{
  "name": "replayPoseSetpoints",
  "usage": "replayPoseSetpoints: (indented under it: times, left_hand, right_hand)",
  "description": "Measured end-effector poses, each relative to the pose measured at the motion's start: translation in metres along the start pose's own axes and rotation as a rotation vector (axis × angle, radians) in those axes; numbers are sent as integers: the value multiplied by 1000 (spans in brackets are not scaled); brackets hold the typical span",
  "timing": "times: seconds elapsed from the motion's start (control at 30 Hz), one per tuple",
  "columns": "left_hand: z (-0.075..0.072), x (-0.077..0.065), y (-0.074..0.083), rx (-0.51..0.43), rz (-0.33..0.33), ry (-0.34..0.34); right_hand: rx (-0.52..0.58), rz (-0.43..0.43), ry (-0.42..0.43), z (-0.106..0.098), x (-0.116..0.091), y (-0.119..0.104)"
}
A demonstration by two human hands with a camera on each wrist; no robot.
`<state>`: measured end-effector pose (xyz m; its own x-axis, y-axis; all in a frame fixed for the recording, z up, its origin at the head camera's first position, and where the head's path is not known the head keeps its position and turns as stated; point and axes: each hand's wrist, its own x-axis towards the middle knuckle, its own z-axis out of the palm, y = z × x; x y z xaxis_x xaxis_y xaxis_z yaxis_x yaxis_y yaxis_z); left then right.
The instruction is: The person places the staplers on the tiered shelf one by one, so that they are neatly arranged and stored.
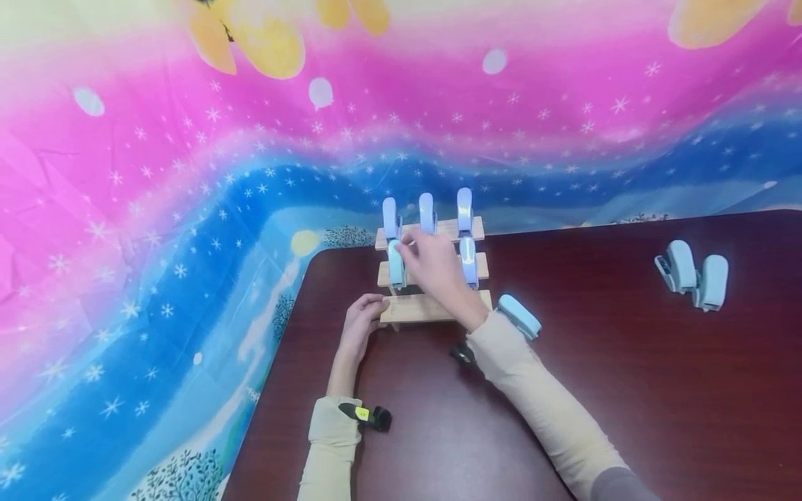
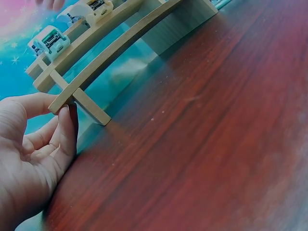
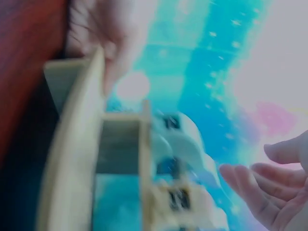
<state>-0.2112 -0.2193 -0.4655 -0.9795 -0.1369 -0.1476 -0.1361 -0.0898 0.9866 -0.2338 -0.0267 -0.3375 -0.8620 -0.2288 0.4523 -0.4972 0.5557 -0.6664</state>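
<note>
– Where to look first?
– At the left hand (image 1: 360, 325). Pinching the left end of the front board (image 2: 118, 52), at the low part of the wooden rack (image 1: 416, 309).
– And the right hand (image 1: 435, 261)?
– Held over the rack, fingers loose and a bit bent, with nothing in them. Right by the blue-green stapler (image 1: 396, 266), just left of the fingertips. Touching or not? Cannot tell.
– Anything else near?
– Yes, on the right side of that hand, a pale purple stapler (image 1: 468, 264). Past the hand, on the back board (image 1: 447, 229), three purple staplers (image 1: 427, 209). By the right sleeve (image 1: 520, 362), a loose stapler (image 1: 519, 316) on the table (image 1: 658, 396). Far off to the hand's right, two green staplers (image 1: 712, 282).
– What could go wrong?
– Might bump the blue-green stapler over, from moving the fingers too fast. Might brush the loose stapler, from dragging the sleeve low.
– And with the left hand?
– Might tip or slide the whole rack, from pulling or pushing too hard on that end.
</note>
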Motion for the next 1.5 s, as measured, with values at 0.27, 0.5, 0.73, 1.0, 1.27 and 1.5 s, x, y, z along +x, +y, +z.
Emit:
replayPoseSetpoints:
  times: [0.27,0.5,0.73,1.0,1.27,1.5]
  left_hand:
    - [2,1,1,17,2,1]
    - [0,-2,0,23,-6,6]
    - [-2,-2,0,34,-21,-3]
    - [0,-3,1,28,-23,-7]
    - [0,-2,0,22,-12,-7]
    - [0,-1,0,10,-12,-6]
  right_hand:
    - [69,-36,150,-61,-3,31]
    - [0,47,223,-106,-12,63]
    - [-63,54,286,-134,-19,89]
    - [-124,69,280,-157,-30,108]
    - [-193,124,264,-174,-37,127]
    - [-215,181,274,-189,-39,137]
